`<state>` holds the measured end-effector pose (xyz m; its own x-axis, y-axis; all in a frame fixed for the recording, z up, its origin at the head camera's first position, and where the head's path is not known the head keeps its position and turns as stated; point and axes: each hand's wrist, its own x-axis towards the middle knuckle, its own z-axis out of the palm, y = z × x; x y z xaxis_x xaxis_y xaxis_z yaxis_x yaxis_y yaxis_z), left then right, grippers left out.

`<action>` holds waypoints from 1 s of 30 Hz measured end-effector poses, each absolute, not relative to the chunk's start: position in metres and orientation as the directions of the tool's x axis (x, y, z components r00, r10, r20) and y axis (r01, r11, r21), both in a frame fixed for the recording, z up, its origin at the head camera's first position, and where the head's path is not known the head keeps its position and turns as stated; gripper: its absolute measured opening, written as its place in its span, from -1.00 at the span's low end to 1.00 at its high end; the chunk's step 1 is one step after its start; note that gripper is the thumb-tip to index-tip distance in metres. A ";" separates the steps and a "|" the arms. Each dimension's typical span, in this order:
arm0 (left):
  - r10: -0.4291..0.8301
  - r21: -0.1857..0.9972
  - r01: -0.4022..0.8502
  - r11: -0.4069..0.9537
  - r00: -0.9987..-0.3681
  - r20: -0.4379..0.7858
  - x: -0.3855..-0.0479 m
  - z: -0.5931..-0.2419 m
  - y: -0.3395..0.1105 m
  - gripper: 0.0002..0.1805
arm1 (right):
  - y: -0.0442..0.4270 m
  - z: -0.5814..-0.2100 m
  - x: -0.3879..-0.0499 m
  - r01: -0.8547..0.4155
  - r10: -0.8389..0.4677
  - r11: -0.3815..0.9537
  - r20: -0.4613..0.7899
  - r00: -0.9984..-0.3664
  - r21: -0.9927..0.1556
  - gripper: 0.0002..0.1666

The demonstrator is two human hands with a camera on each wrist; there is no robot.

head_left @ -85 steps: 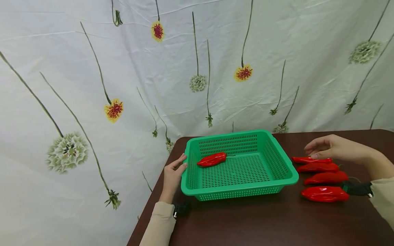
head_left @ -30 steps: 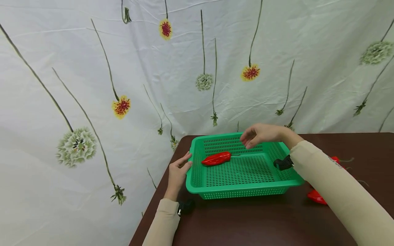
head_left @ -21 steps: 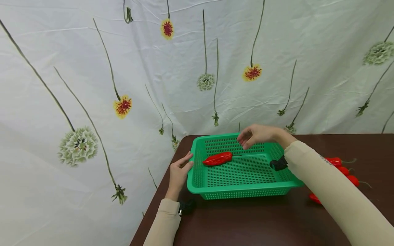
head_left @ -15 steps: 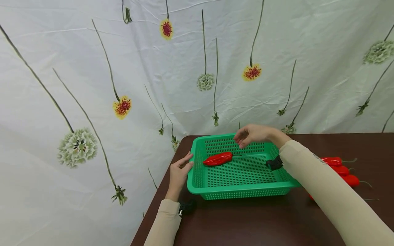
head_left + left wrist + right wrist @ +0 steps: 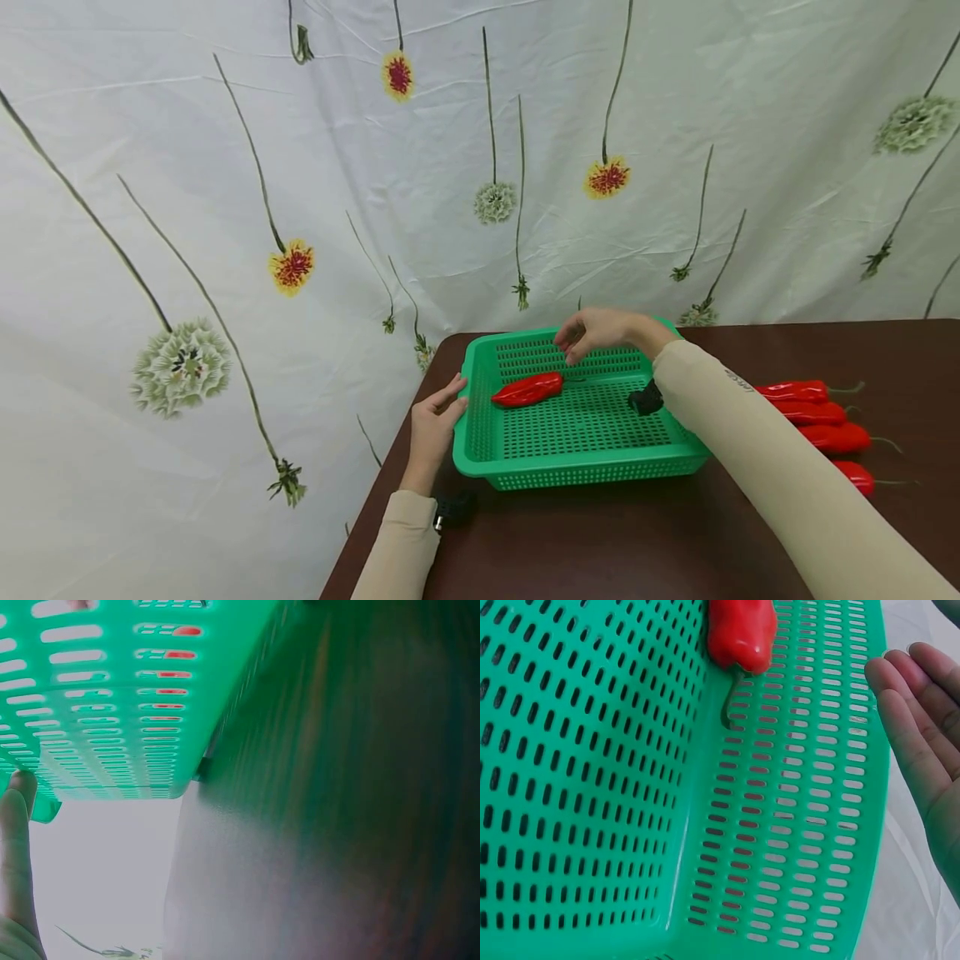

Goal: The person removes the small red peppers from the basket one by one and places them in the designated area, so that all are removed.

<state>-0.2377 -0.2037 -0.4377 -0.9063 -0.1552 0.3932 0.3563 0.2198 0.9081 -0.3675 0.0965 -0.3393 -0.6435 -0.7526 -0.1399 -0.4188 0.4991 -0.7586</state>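
A red pepper (image 5: 527,390) with a thin green stem lies in the back left of a green plastic basket (image 5: 585,454). My right hand (image 5: 600,327) hovers over the basket's back side, right of and a little above that pepper. In the right wrist view the pepper (image 5: 742,634) rests apart from the fingers (image 5: 904,735), which are loosely bent with nothing between them. At the basket's left rim is my left hand (image 5: 430,429), its fingers extended against it. The left wrist view has one straight finger (image 5: 15,847) touching the basket's slotted outer wall (image 5: 105,712).
Several more red peppers (image 5: 832,437) lie in a column on the dark brown table (image 5: 600,542), right of the basket, partly covered by my right sleeve (image 5: 765,450). A white cloth with printed flowers (image 5: 420,167) hangs behind the table.
My right hand has moved left from above the peppers on the table to above the basket, drifting further left lately. My left hand stays at the rim, and the pepper in the basket lies the same.
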 end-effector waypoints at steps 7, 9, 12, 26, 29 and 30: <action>-0.168 0.909 0.358 0.212 -0.903 0.395 -0.248 -0.451 -0.210 -0.62 | 0.084 -0.345 -0.368 -0.414 -0.754 0.511 -0.162 -0.636 -0.753 -0.36; -0.168 0.904 0.370 0.214 -0.898 0.407 -0.249 -0.453 -0.211 -0.62 | 0.081 -0.346 -0.368 -0.413 -0.746 0.519 -0.161 -0.646 -0.749 -0.36; -0.161 0.900 0.382 0.210 -0.894 0.418 -0.251 -0.454 -0.212 -0.62 | 0.078 -0.350 -0.368 -0.403 -0.739 0.522 -0.163 -0.654 -0.752 -0.38; -0.157 0.902 0.379 0.204 -0.897 0.413 -0.249 -0.454 -0.210 -0.63 | 0.066 -0.368 -0.369 -0.434 -0.735 0.554 -0.172 -0.656 -0.711 -0.39; -0.158 0.906 0.375 0.198 -0.900 0.407 -0.249 -0.455 -0.210 -0.62 | 0.066 -0.372 -0.369 -0.439 -0.732 0.560 -0.171 -0.659 -0.703 -0.38; -0.160 0.908 0.373 0.193 -0.901 0.404 -0.249 -0.456 -0.210 -0.62 | 0.066 -0.373 -0.369 -0.444 -0.734 0.560 -0.170 -0.657 -0.700 -0.38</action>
<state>-0.2492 -0.2098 -0.4558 -0.9008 -0.1600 0.4036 0.3725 0.1927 0.9078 -0.3690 0.0660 -0.3730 -0.6569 -0.7344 -0.1705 -0.4441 0.5597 -0.6996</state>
